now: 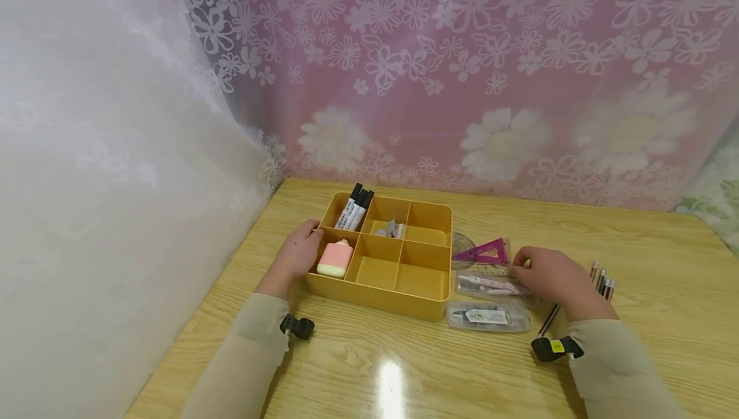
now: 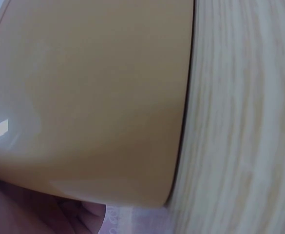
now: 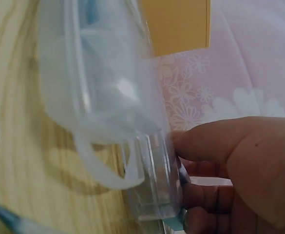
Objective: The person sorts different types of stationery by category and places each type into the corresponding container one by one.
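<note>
A yellow tray with six compartments stands mid-table. My left hand holds its left wall, fingers curled at the rim. The front-left compartment holds a pink eraser-like block, the back-left one black-capped markers, and the back-middle one small grey pieces. Right of the tray lie two clear plastic cases. My right hand pinches the end of the farther case between thumb and fingers. The nearer case lies untouched.
A pink set square and a clear protractor lie behind the cases. Several pens lie by my right wrist. A flowered pink curtain hangs behind the wooden table, and a white drape hangs on the left.
</note>
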A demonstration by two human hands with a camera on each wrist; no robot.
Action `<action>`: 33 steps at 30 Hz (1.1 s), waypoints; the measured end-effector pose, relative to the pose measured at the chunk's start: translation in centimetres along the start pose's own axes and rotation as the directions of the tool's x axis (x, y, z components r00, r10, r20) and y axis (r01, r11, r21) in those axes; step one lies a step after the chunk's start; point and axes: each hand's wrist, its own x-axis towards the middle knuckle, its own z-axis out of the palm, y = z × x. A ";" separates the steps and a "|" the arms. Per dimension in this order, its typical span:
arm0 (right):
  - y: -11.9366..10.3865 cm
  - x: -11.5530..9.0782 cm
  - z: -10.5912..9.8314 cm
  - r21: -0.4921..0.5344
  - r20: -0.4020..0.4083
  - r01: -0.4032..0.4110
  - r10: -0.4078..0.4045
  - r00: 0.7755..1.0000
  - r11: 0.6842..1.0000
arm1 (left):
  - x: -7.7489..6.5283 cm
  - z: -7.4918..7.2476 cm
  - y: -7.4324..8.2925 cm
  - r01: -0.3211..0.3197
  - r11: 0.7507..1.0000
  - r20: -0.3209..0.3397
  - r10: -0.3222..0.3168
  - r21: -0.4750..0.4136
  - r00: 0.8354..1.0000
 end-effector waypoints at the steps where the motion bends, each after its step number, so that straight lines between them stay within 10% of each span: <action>1: 0.0 0.0 0.0 0.002 -0.003 0.003 -0.003 1.000 1.000 | 0.0 0.0 0.0 0.000 1.000 0.000 0.000 -0.001 1.000; 22: -1.5 0.2 -0.6 0.127 -0.243 0.166 -0.132 0.961 0.978 | 0.2 0.0 -0.1 -0.028 1.000 -0.016 0.028 0.001 0.999; 33: -6.7 0.3 0.3 0.200 -0.320 0.272 -0.200 0.926 0.941 | 0.2 0.1 -0.3 -0.024 1.000 -0.009 0.024 -0.007 1.000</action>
